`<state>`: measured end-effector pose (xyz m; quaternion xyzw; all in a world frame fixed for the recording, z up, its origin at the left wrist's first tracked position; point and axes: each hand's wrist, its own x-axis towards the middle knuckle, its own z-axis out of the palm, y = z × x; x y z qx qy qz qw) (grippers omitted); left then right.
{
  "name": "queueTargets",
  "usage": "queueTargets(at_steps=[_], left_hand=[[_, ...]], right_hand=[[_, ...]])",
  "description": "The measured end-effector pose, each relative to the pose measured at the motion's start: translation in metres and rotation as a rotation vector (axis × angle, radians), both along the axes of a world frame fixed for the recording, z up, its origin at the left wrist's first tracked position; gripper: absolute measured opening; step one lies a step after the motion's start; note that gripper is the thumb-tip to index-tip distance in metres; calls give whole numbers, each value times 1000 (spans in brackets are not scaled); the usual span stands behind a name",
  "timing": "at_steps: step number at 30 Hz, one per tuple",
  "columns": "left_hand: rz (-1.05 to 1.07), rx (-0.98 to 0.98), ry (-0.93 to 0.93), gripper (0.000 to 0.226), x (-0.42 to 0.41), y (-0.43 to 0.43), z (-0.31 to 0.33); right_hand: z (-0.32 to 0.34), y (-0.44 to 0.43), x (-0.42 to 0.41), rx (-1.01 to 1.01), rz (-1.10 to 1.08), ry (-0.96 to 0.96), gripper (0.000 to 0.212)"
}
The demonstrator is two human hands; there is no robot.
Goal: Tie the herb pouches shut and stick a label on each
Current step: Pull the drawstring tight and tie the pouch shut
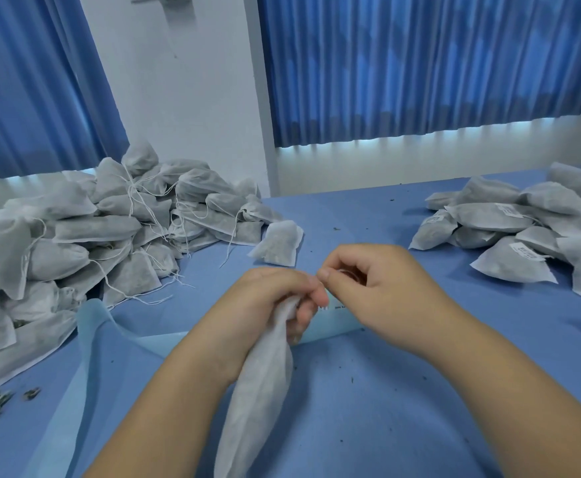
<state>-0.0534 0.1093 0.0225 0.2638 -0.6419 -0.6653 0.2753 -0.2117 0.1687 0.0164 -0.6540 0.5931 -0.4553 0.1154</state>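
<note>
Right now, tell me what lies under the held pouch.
A pale blue sheet on the table; the pouch and left hand cover its middle, so any labels there are hidden.

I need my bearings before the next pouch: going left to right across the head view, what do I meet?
Pile of pouches with loose strings → left hand gripping a pouch → right hand → pile of labelled pouches.
</note>
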Motion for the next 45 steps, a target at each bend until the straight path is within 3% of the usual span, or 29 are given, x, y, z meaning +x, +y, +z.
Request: queueTargets(at_steps=[3, 6, 10, 14, 22, 28, 40, 45], left_hand=[[-31, 280, 130, 10, 1, -5, 3], [-44, 403, 221, 12, 3, -9, 5], [-36, 432, 245, 10, 3, -11, 5], [-79, 368, 181, 13, 3, -10, 4], [-39, 156, 52, 14, 5, -7, 1], [-44, 5, -20, 20, 6, -3, 3], [106, -117, -91, 14, 8, -7, 2], [148, -137, -69, 16, 9, -8, 2]], right_hand=[[0, -1, -3, 22, -83, 124, 19], [2, -1, -4, 4, -137, 132, 10], [9, 3, 2, -90, -52, -137, 12], [9, 6, 15, 21, 108, -273, 15], [10, 6, 15, 114, 121, -332, 21], [10, 7, 14, 189, 144, -313, 8], [11, 7, 6, 247, 119, -273, 12], [10, 4, 8, 205, 157, -457, 11]])
